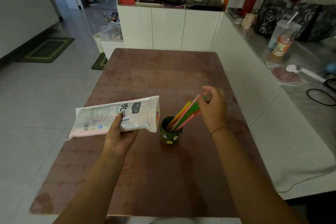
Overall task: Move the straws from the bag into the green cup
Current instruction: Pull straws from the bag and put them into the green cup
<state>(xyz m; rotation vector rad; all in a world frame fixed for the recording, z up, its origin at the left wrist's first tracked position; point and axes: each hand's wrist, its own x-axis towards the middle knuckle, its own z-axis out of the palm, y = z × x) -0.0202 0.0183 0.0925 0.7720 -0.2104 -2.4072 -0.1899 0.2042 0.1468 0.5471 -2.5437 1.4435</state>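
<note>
- Left forearm: bare, and we see it rise from the bottom edge, angled in toward the middle.
- Left hand [121,137]: it grips the bag [109,114] from below. The thumb [118,118] lies flat on the bag's upper face and the fingers are hidden underneath.
- Right forearm: bare, rising from the lower right corner and slanting inward. We note a thin thread bracelet [219,129] round the wrist.
- Right hand [213,108]: its back is turned to us and the fingers are curled. They close on the upper ends of the straws [183,114]. Blur keeps us from telling which fingers.
- The two hands are well apart.
</note>
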